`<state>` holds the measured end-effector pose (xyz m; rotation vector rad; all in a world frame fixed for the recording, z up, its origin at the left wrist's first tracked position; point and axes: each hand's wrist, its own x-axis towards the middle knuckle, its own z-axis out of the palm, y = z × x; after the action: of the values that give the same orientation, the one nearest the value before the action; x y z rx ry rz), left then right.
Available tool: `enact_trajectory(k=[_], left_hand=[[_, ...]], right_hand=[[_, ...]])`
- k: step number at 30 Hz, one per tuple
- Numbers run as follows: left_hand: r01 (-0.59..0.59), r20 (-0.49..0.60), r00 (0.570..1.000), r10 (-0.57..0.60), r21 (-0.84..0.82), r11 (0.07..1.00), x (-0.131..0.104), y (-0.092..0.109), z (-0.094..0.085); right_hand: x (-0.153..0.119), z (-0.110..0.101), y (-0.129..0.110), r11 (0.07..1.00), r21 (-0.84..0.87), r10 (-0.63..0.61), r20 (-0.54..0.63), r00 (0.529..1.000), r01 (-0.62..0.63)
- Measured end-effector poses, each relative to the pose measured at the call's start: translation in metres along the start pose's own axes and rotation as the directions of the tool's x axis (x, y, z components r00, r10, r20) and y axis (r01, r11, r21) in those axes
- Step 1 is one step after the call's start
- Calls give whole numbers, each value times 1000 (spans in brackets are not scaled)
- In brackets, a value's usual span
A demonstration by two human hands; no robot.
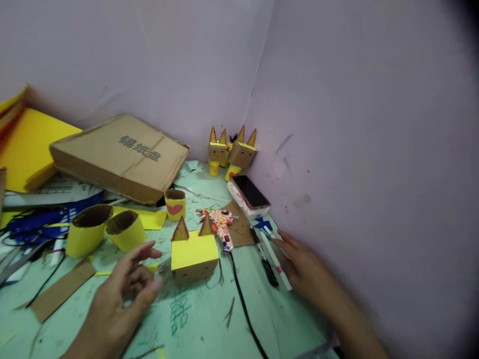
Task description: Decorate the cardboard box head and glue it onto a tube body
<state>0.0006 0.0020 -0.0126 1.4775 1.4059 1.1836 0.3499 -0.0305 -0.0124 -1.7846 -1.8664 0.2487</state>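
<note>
A small cardboard box head with a yellow top, two pointed ears and a drawn face sits on the green table. My left hand hovers just left of it, fingers loosely bent and apart, holding nothing. At the table's right side my right hand reaches over the pens with its fingers stretched out. Its fingertips are at a slim pen with a blue end, partly covered by the fingers. Beside that lie a white marker and a black pen.
A floral glue gun with a black cord lies behind the box head. Yellow tubes stand left, near a flat cardboard box. A phone rests on a white pack by the wall. Finished figures stand in the corner.
</note>
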Motion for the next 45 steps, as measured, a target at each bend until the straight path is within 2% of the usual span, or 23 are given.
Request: enact_trajectory(k=[2, 5, 7, 9, 12, 16, 19, 22, 25, 31, 32, 34, 36, 37, 39, 42, 45], left_hand=[[-14, 51, 999, 13, 13, 1000, 2, -1, 4], [-17, 139, 990, 11, 42, 999, 6, -4, 8], [-7, 190, 982, 4, 15, 1000, 8, -7, 10], [13, 234, 972, -1, -48, 999, 11, -10, 12], [47, 296, 955, 0, -152, 987, 15, -13, 17], [91, 377, 926, 30, -298, 950, 18, -10, 18], [134, 426, 904, 45, -380, 915, 18, -4, 14], [145, 447, 893, 59, -409, 901, 18, 3, 12], [126, 437, 897, 74, -411, 903, 18, 6, 12], [126, 410, 909, 71, -434, 892, 15, 3, 13], [125, 403, 913, 66, -429, 894, 14, 2, 13], [106, 385, 919, 78, -432, 895, 12, 0, 13], [99, 393, 915, 89, -433, 896, 13, -4, 14], [105, 395, 915, 80, -427, 898, 13, -6, 14], [121, 389, 920, 53, -409, 905, 14, -11, 15], [159, 392, 920, 28, -436, 886, 16, -16, 17], [213, 441, 896, 54, -533, 819, 18, -18, 19]], right_hand=[[6, 2, -21, 990, 140, 13, -75, 997, -2], [20, 13, -61, 901, 431, 95, -69, 993, -56], [30, 25, -87, 798, 597, 90, 8, 996, -77], [39, 39, -105, 713, 692, 43, 117, 992, -113], [49, 59, -119, 637, 755, -31, 225, 974, -154], [53, 71, -124, 513, 812, -21, 335, 942, -277], [52, 75, -126, 436, 852, 6, 321, 947, -291], [50, 82, -128, 432, 861, 64, 265, 962, -266], [49, 86, -129, 450, 848, 114, 259, 959, -282], [48, 86, -124, 480, 825, 108, 283, 953, -300], [47, 87, -119, 513, 804, 93, 295, 951, -300], [46, 93, -106, 603, 758, 137, 207, 969, -247], [48, 100, -91, 691, 676, 151, 210, 966, -255], [49, 103, -85, 720, 650, 169, 177, 970, -244], [50, 105, -76, 753, 627, 127, 159, 979, -200], [49, 96, -75, 699, 704, 60, 113, 992, -122], [49, 82, -81, 594, 795, 84, 91, 992, -123]])
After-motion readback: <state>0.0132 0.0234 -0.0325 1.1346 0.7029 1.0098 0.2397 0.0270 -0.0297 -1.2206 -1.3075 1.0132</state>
